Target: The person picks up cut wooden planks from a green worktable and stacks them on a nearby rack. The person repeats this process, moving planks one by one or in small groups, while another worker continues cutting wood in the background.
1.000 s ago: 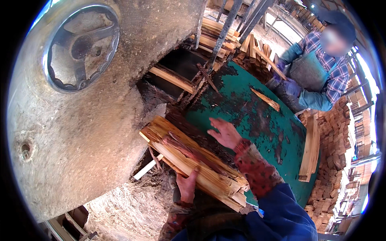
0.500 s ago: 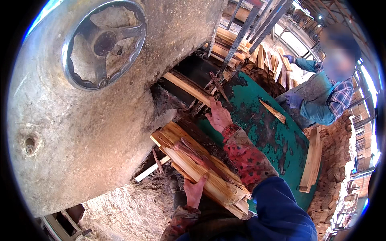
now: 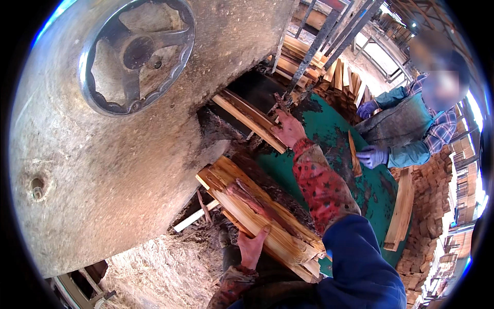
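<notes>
A stack of rough wooden boards (image 3: 257, 211) with bark strips lies slanted in front of me. My left hand (image 3: 251, 248) grips its near edge, thumb on top and the other fingers hidden below. Farther ahead, a long board (image 3: 249, 119) with a bark-covered side sticks out of a dark opening in the machine (image 3: 149, 154). My right hand (image 3: 289, 130) is closed over this board near its outer end, its fingertips partly hidden on the far side.
A handwheel (image 3: 138, 52) sits on the machine. Across the worn green table (image 3: 329, 110), a co-worker's gloved hand (image 3: 373, 156) touches a thin wood strip (image 3: 354, 154). A board (image 3: 400, 211) lies at the table's right edge, beside stacked wood (image 3: 432, 198). Metal bars (image 3: 314, 49) stand behind.
The board has come farther out of the machine, toward me. My right hand has shifted slightly right and up. The co-worker has reached down to the thin strip, which has turned. My left hand keeps its grip.
</notes>
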The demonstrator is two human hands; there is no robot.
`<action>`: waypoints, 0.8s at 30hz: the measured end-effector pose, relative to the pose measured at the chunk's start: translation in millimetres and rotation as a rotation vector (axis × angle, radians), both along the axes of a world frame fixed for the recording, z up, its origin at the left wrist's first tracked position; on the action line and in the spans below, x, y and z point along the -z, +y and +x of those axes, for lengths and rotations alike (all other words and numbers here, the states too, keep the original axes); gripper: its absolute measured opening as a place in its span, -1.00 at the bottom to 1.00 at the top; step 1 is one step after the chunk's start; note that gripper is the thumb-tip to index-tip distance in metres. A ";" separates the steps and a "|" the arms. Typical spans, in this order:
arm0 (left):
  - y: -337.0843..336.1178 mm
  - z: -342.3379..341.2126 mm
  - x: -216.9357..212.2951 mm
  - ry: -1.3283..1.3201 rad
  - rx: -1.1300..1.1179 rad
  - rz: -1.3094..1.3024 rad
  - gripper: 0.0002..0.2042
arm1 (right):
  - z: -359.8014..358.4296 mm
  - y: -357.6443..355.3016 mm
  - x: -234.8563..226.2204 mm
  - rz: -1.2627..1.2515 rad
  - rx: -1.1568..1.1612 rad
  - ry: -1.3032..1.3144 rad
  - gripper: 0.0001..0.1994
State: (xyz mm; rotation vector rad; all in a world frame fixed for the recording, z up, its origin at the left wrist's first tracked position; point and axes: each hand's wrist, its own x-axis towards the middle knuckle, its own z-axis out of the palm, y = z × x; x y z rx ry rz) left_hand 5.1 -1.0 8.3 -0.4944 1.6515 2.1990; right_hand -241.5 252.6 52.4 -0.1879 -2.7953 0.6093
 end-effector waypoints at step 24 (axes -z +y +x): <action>-0.6 3.5 8.1 0.004 0.032 0.002 -0.47 | 241.9 100.9 -24.5 -0.184 0.133 -0.210 -0.62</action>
